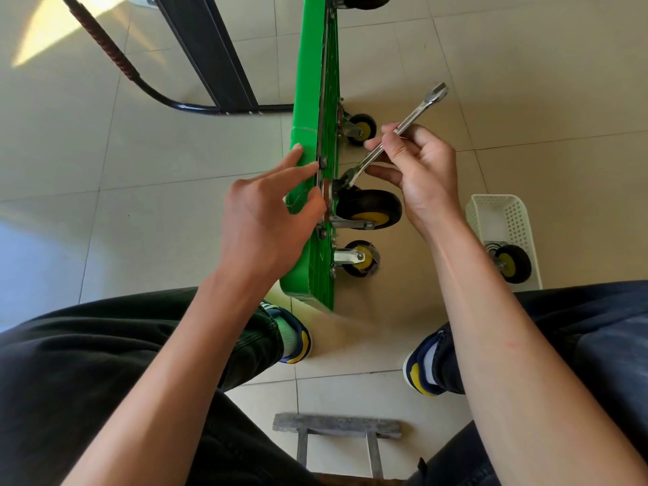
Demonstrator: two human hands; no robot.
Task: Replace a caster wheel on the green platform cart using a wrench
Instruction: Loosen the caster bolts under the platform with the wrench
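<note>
Now our right hand (pixel 422 173) grips the wrench (pixel 396 133) at the caster (pixel 368 208); our left hand (pixel 270 212), fingers straight, presses the cart (pixel 308 100).

Pale tiled floor (pixel 147 191). Green cart (pixel 308 100) stands on edge on it. White perforated basket (pixel 501 219) at right holds spare caster (pixel 512 263). Two sneakered feet planted; grey stool (pixel 336 426) nearest viewer.

Black trousers (pixel 87 363) — blue-yellow sneakers (pixel 296 340) — bare forearms.

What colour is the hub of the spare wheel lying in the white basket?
Yellow, inside a black tyre: spare wheel in the basket, shown in the head view.
</note>
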